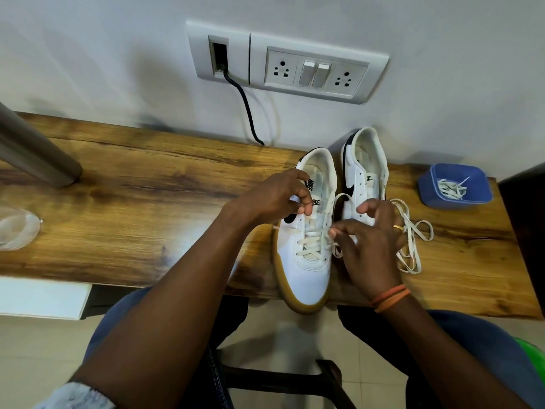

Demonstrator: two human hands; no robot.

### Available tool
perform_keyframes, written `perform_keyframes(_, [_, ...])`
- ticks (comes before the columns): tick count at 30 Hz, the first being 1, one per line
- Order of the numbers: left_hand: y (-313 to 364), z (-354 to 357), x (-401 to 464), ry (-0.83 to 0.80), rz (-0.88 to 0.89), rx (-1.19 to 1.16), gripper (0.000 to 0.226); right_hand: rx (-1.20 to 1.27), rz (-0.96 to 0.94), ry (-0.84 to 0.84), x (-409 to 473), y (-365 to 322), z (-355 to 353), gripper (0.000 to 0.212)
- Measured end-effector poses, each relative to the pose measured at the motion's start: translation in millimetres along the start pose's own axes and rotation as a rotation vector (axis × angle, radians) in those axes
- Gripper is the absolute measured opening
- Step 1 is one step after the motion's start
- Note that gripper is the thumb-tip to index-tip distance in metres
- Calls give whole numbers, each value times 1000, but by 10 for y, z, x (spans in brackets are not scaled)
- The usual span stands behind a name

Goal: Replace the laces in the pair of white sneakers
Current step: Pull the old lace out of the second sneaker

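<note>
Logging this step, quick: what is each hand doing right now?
Left hand: pinches the lace at the near sneaker.
Right hand: pinches the same lace at its eyelets.

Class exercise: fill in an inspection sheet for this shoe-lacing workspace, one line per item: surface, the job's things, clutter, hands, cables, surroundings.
Surface: wooden bench set against a white wall.
Job's things: near sneaker laced only through its lower eyelets, toe overhanging the bench's front edge; far sneaker with no lace in the eyelets that show; loose lace lying right of the shoes; blue tub holding more laces.
Clutter: clear plastic lid at the bench's left end.
Hands: left hand pinches the lace at the near sneaker's tongue; right hand pinches the lace end by the eyelets.
Cables: black cable running from the wall plate down behind the bench.
Surroundings: socket panel, grey post, tiled floor.
</note>
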State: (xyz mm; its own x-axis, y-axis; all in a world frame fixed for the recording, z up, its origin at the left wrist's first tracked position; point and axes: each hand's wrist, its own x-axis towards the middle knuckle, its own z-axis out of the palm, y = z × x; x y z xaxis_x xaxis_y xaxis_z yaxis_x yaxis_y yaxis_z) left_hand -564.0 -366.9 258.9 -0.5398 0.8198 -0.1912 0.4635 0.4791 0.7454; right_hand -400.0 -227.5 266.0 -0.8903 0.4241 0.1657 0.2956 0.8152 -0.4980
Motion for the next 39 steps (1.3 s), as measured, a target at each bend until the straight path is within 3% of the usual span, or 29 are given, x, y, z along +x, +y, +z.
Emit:
perform_keyframes(5, [15,-6,-7,-8,-10,-13,22,-4,-18,4,-5,134,-144,13])
perform_keyframes(9, [41,-11,-14,-15,-14,-23,23,-158,-92,-137,55,-6,86,22])
perform_keyframes(12, [46,-12,-15,-16,-12,-28,23,-222,-79,-181,47,-106,248,10])
perform_keyframes(17, [19,-20,-11,-5,-2,-31,28,-78,-40,-47,25,-14,125,9])
perform_keyframes(22, [-1,6,-6,-9,10,-18,25,44,65,-124,-26,112,74,5])
perform_keyframes(28, [2,18,-4,-8,18,-3,22,386,371,-199,17,134,77,5])
perform_keyframes(32, [-6,3,3,-5,10,22,23,421,404,-221,78,154,46,11])
perform_keyframes(37, [9,-57,-27,-29,-11,43,21,617,610,-183,166,237,-76,20])
perform_keyframes(39, [42,-72,-34,-26,-35,51,20,564,582,-185,181,275,-155,18])
